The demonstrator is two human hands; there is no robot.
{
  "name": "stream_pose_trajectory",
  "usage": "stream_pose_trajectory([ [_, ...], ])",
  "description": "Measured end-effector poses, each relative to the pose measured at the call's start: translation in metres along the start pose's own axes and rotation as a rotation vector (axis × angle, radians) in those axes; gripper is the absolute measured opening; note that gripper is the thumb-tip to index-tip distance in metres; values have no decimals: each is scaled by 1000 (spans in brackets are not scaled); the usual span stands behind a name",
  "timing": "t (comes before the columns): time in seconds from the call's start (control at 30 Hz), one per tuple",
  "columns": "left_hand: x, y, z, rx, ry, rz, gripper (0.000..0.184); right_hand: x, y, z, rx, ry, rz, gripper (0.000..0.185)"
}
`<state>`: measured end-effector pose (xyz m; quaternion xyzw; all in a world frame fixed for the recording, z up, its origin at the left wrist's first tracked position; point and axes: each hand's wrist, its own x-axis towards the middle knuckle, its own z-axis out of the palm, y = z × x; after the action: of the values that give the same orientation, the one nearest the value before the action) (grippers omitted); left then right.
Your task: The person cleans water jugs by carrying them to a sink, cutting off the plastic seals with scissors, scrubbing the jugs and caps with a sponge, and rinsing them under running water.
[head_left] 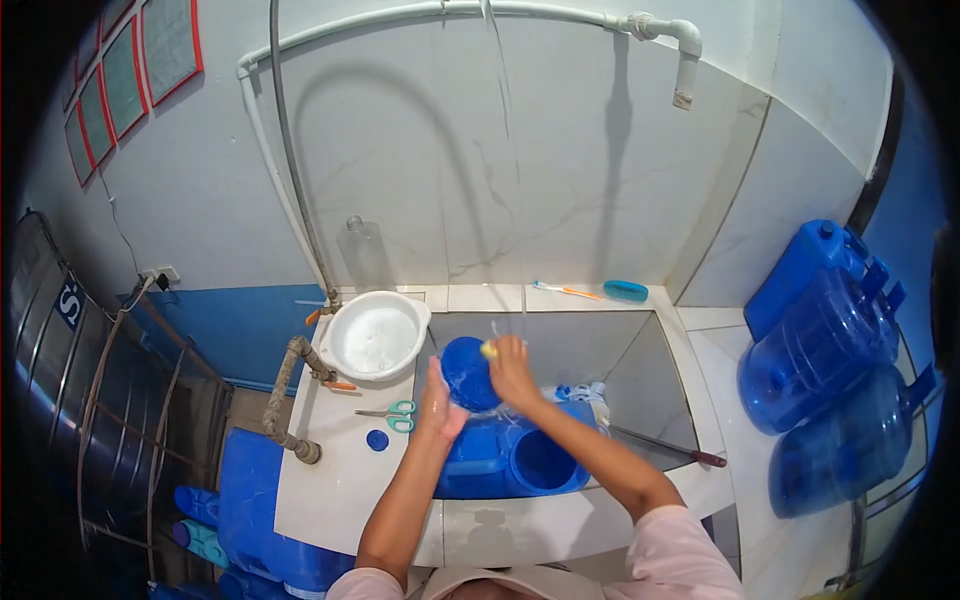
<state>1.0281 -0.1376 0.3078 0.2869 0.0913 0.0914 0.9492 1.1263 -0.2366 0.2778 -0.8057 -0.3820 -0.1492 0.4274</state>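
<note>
A round blue lid (pixel 466 370) is held up over the sink (pixel 640 375), with my left hand (pixel 437 405) gripping its left edge. My right hand (pixel 512 375) is closed on a small yellow sponge (pixel 489 350) at the lid's right side. Both hands look wet. Below them, a blue water jug (pixel 475 462) lies in the sink, its wide round opening facing up. Behind my right forearm, a bundle of white and blue items (pixel 580 393) is partly hidden.
Left of the sink are a white basin (pixel 376 335) of suds, scissors (pixel 401 415), a small blue cap (pixel 377 440) and an upright pipe (pixel 275 400). A toothbrush (pixel 568 290) and a blue brush (pixel 625 291) lie behind. A dark-handled tool (pixel 708 459) crosses the right rim; large blue bottles (pixel 815 345) stand beyond.
</note>
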Motion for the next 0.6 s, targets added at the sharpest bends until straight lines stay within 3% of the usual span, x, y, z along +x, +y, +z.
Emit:
stream_pose_trajectory([
  [0.13, 9, -16, -25, -1, 55, -70, 51, -22, -58, 8, 11, 78, -125, 24],
  [0.17, 10, -31, -27, -55, 7, 90, 51, -8, -70, 2, 7, 62, -149, 25],
  [0.2, 1, -27, -18, -55, 12, 91, 51, 5, -75, -4, 4, 46, -173, 25],
  [0.27, -26, -8, 7, 13, 110, -47, 53, 24, -54, -10, 9, -92, -125, 25],
  [0.33, -42, 7, -22, 30, 70, -27, 50, 17, -31, -23, 190, -239, 115, 24],
  [0.4, -64, 33, -62, 96, 236, 91, 47, -4, -5, -55, 22, -235, 8, 28],
  [0.47, -89, 57, -92, 159, 516, 213, 43, -14, -11, -102, -237, -590, 86, 25],
  [0.5, -96, 64, -120, 210, 641, 254, 42, -23, -17, -101, -231, -605, 74, 25],
  [0.57, -99, 68, -174, 341, 837, 323, 41, -61, -20, -101, -254, -714, -442, 23],
  [0.6, -99, 71, -189, 418, 895, 364, 41, -70, -19, -94, -256, -725, -431, 23],
])
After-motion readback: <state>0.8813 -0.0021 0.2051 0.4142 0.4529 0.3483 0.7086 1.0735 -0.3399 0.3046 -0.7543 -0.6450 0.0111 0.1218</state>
